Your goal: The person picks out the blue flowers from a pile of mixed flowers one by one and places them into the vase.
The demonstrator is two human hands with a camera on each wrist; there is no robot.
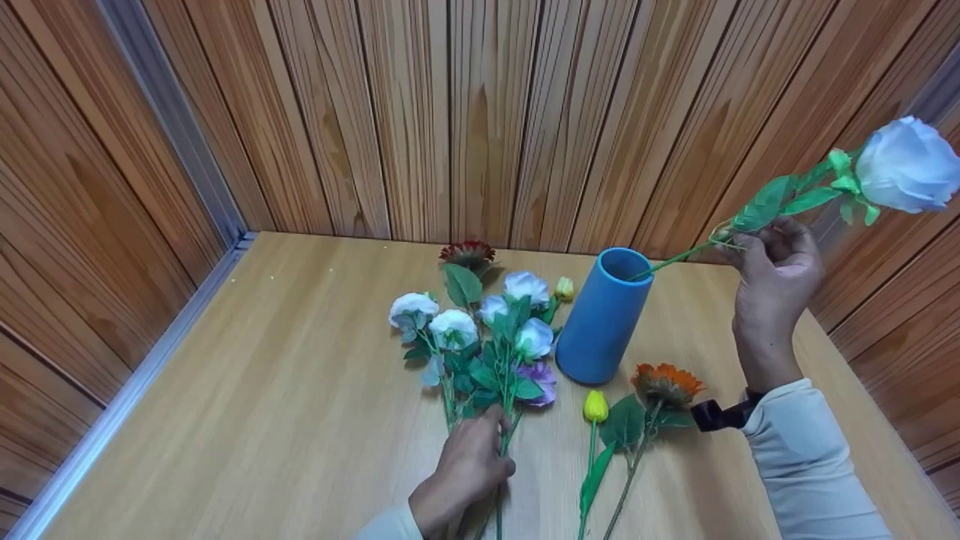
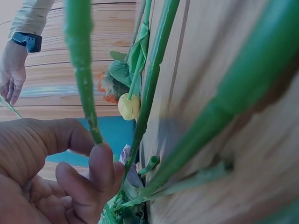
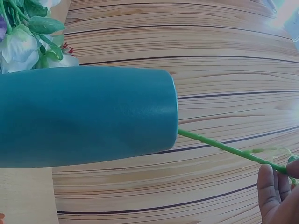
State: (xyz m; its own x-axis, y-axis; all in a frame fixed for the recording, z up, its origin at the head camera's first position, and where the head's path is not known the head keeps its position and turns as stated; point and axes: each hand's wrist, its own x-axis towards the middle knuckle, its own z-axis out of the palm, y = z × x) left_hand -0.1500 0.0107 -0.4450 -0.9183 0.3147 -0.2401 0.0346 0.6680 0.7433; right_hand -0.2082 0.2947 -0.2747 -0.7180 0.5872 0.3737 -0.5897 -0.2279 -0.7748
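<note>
In the head view, my right hand pinches the green stem of a large white rose, whose lower end reaches into the mouth of a blue vase. The right wrist view shows the stem entering the vase's opening at a slant. Over the table my left hand pinches a green stem between thumb and finger. That stem belongs to a bunch of white flowers lying left of the vase; which bloom it carries I cannot tell.
A yellow tulip and an orange flower lie in front of the vase. Around the bunch are a purple flower, a dark red flower and a pale yellow bud. Wood-panelled walls bound the table.
</note>
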